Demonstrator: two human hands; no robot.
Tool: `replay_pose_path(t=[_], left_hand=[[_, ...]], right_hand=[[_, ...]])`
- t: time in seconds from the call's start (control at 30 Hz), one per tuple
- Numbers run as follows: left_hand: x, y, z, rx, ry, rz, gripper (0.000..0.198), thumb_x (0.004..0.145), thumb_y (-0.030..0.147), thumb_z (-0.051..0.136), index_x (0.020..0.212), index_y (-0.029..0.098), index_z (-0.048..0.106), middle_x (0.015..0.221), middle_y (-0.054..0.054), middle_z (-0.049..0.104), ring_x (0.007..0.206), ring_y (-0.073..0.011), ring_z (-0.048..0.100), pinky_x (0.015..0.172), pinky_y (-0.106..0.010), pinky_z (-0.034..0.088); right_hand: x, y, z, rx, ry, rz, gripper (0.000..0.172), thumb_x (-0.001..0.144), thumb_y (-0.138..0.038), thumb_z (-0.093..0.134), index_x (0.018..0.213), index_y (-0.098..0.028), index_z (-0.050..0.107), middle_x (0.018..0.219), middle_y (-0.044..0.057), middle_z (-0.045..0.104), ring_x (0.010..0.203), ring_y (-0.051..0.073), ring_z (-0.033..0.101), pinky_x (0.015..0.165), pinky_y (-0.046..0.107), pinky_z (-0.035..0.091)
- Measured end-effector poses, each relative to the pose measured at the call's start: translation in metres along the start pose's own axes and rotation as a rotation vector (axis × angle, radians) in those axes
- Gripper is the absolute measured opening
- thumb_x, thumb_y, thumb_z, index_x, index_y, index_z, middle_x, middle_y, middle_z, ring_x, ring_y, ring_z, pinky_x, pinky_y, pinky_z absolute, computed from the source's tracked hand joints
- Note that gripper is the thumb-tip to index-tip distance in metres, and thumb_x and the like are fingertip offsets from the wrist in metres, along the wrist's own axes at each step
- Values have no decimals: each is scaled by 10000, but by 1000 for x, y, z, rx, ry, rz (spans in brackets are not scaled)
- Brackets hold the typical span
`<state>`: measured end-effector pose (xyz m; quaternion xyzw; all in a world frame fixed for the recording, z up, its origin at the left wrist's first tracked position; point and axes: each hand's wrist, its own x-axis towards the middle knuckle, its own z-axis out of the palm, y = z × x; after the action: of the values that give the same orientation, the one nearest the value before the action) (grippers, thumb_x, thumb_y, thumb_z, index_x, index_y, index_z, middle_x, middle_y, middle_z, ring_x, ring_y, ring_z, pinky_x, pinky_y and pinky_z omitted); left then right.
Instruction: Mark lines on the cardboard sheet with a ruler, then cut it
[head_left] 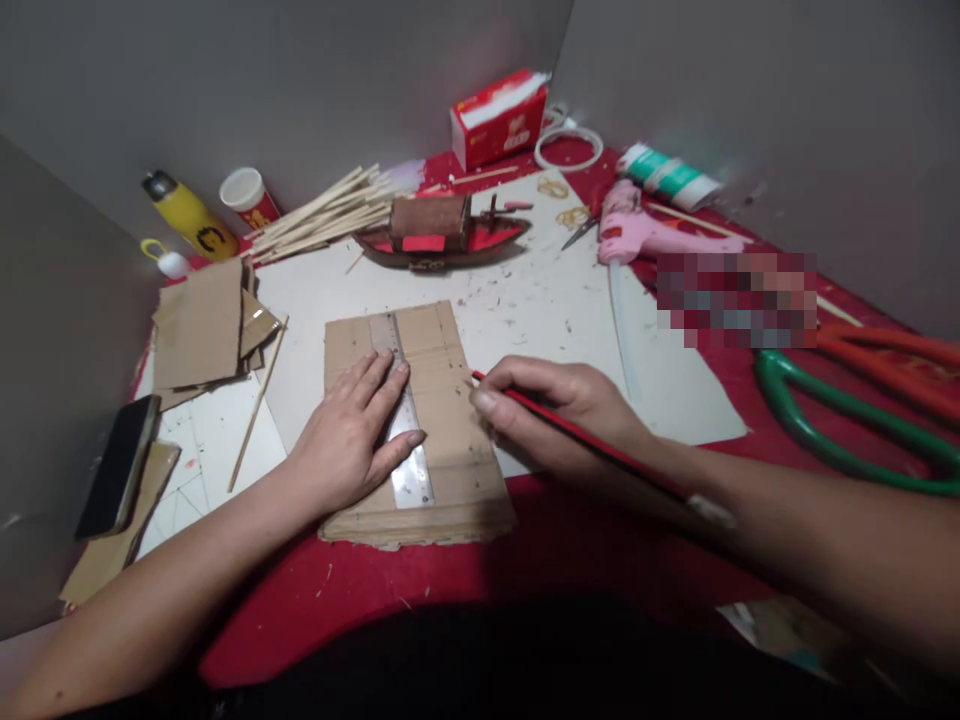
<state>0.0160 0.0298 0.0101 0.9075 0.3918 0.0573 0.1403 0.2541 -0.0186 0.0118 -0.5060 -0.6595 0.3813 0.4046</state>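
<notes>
A stack of brown cardboard (427, 350) lies on white paper near the table's front edge. Along its length rests a clear ruler (411, 475). My left hand (352, 425) lies flat with fingers spread, pressing on the ruler and the cardboard. At the cardboard's right edge, my right hand (555, 410) pinches a red and black pencil (551, 412), its tip close to the cardboard's surface. Behind the stack stands a small brown and red model boat (442, 232).
Wooden sticks (330, 215), a paper cup (246, 192) and a yellow bottle (184, 210) are at the back left. Cardboard pieces (199, 325) and a phone (118, 465) lie left. A pink glue gun (626, 228) and green-handled scissors (817, 425) lie right.
</notes>
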Motion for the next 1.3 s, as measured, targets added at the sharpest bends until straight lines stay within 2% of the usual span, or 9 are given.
replay_pose_path(t=[0.13, 0.2, 0.27, 0.37, 0.5, 0.6, 0.8, 1.07, 1.3], left_hand=[[-3, 3, -1, -92, 46, -32, 653, 960, 495, 546, 1508, 159, 432, 1611, -182, 332, 1509, -352, 256, 1218, -505, 210], [-4, 2, 0, -127, 83, -21, 640, 953, 473, 570, 1493, 149, 457, 1597, -190, 354, 1500, -359, 275, 1214, -509, 229], [-5, 1, 1, -107, 89, -14, 637, 954, 461, 571, 1487, 131, 461, 1589, -203, 364, 1494, -370, 287, 1205, -529, 254], [-5, -1, 1, 12, 48, 19, 665, 964, 471, 538, 1499, 92, 426, 1589, -226, 354, 1485, -387, 296, 1184, -565, 303], [-5, -4, 0, 157, 26, 72, 665, 988, 474, 482, 1512, 76, 383, 1585, -240, 357, 1473, -389, 322, 1165, -560, 357], [-4, -4, -1, 194, 26, 93, 668, 991, 483, 472, 1509, 72, 382, 1574, -247, 373, 1461, -395, 343, 1147, -560, 388], [-3, -3, -2, 201, 41, 106, 671, 982, 473, 492, 1495, 51, 405, 1557, -259, 394, 1441, -409, 375, 1121, -567, 421], [-2, -3, -2, 191, 38, 114, 676, 981, 492, 484, 1475, 32, 441, 1547, -272, 402, 1435, -417, 383, 1131, -564, 404], [1, -4, -1, 199, 31, 116, 692, 963, 510, 514, 1467, 41, 450, 1539, -268, 418, 1429, -411, 394, 1107, -567, 417]], right_hand=[[-3, 2, 0, -212, -141, -277, 61, 902, -267, 592, 885, -209, 599, 813, 31, 679, 739, 170, 622, 694, 296, 468], [-7, 5, 2, -241, -230, -390, 162, 889, -312, 649, 996, -202, 594, 979, 73, 702, 915, 207, 641, 834, 339, 479], [-10, 10, 4, -232, -316, -466, 287, 870, -344, 691, 1090, -202, 575, 1120, 99, 684, 1076, 233, 607, 966, 383, 439], [-13, 19, 10, -246, -410, -488, 383, 822, -370, 734, 1131, -208, 576, 1196, 112, 658, 1176, 270, 557, 1048, 446, 372], [-13, 27, 16, -261, -511, -471, 452, 781, -485, 747, 1125, -231, 602, 1178, 96, 680, 1182, 299, 556, 1104, 532, 291], [-13, 25, 15, -304, -519, -446, 397, 805, -390, 733, 1134, -211, 600, 1205, 114, 684, 1218, 298, 544, 1135, 554, 250], [-15, 15, 9, -350, -501, -470, 351, 811, -253, 704, 1144, -204, 604, 1206, 119, 689, 1196, 286, 562, 1130, 556, 299], [-15, 10, 7, -403, -483, -501, 360, 837, -233, 710, 1172, -174, 591, 1235, 128, 681, 1235, 280, 555, 1140, 521, 314], [-15, 14, 3, -477, -451, -598, 386, 903, -324, 656, 1224, -133, 559, 1255, 177, 658, 1229, 315, 558, 1093, 554, 369]])
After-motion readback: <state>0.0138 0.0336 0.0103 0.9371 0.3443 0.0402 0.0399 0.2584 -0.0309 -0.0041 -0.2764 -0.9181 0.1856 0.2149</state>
